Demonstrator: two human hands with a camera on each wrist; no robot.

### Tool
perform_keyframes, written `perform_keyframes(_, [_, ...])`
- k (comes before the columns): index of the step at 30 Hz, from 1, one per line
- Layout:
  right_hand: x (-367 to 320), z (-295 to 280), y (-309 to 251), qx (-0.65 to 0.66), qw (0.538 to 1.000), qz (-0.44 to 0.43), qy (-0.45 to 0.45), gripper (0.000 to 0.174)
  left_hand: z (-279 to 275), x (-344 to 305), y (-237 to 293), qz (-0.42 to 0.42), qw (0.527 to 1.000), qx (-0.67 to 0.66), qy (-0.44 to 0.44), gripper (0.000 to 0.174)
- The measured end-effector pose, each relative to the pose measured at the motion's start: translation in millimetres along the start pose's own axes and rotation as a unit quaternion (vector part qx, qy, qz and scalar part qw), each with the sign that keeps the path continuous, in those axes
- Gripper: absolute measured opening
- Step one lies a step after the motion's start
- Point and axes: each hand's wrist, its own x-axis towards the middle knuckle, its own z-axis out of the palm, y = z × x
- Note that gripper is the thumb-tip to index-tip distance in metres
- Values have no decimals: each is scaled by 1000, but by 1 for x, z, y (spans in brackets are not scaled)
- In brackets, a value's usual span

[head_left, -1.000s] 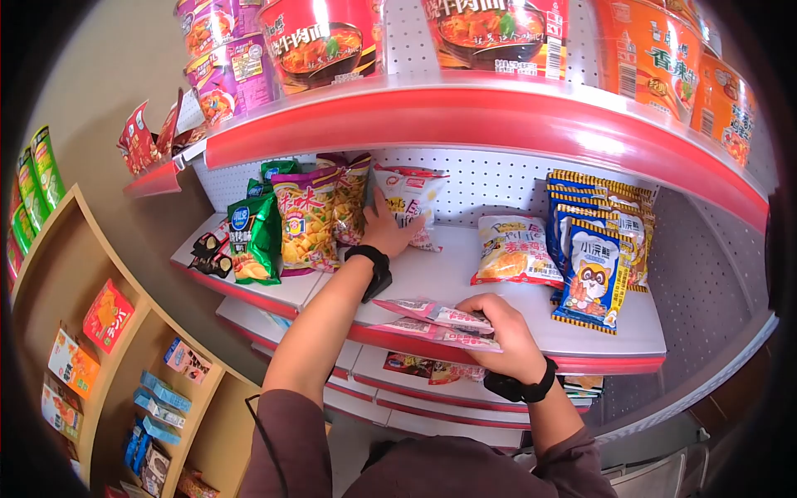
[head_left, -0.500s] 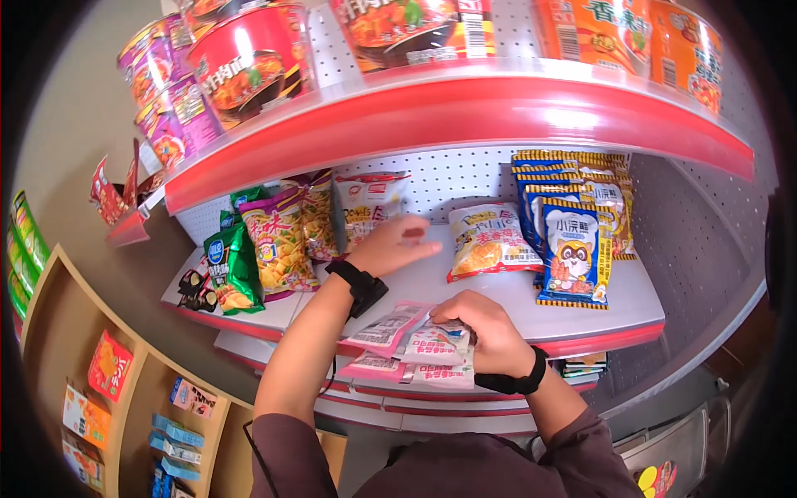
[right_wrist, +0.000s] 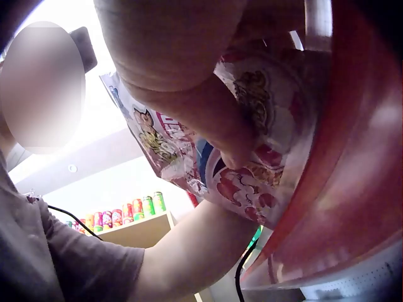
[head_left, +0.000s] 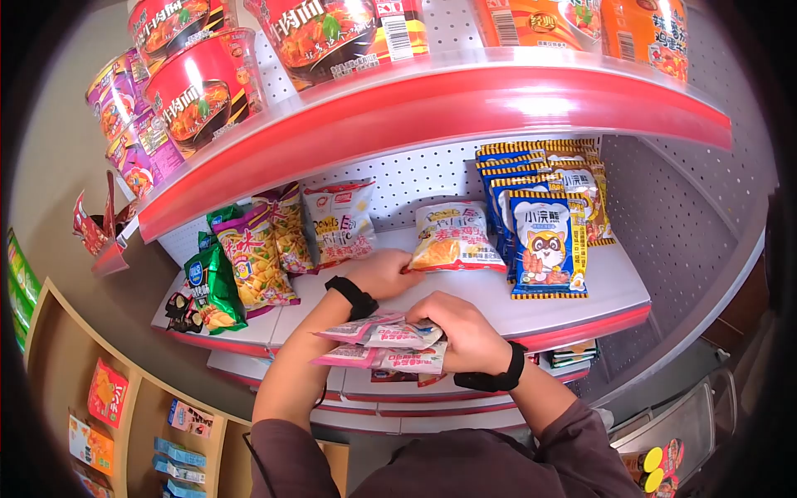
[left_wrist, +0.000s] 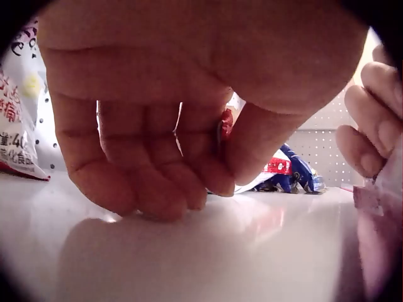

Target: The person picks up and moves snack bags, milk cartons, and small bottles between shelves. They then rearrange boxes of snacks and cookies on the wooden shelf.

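Beside a white snack bag (head_left: pixel 457 236) lying on the middle shelf (head_left: pixel 531 319), the left hand (head_left: pixel 383 275) pinches its lower left corner. Its fingers (left_wrist: pixel 157 189) are curled close above the white surface in the left wrist view, and the palm hides most of the bag. At the shelf's front edge the right hand (head_left: pixel 466 336) grips several pink and white packets (head_left: pixel 390 358) by their right ends. In the right wrist view its thumb (right_wrist: pixel 233 135) lies over the printed packets (right_wrist: pixel 170 145). A similar white bag (head_left: pixel 339 222) stands upright left of the lying one.
Purple-topped bags (head_left: pixel 253 257) and a green bag (head_left: pixel 214 286) stand at the left. Blue bags (head_left: pixel 548 249) are lined up at the right. Above, a red-edged shelf (head_left: pixel 432 100) holds noodle tubs (head_left: pixel 203 91). A wooden rack (head_left: pixel 133 398) is at lower left.
My left hand has left the upright white bag and moved right and down to the lying one. The pink packets remain in my right hand. The head view has shifted right.
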Motion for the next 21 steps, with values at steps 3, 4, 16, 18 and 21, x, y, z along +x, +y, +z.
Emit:
perform_keyframes(3, [1,1,0,-4,1000,2,3,42,-7,-8,1,-26,1000,-2,8,43])
perform_keyframes(4, [1,2,0,-4,1000,5,2,42,-8,-10,2,-37,999,0,8,44])
perform_keyframes(16, [1,3,-3,-1,1000,22,1,42,5,-17,3,-33,988,-65,133,81])
perform_keyframes(18, [1,3,-2,-2,1000,20,3,41,4,-16,9,-3,989,-44,142,87])
perform_keyframes(21, [0,4,1,-15,1000,17,1,39,6,-11,8,69,982,15,178,85])
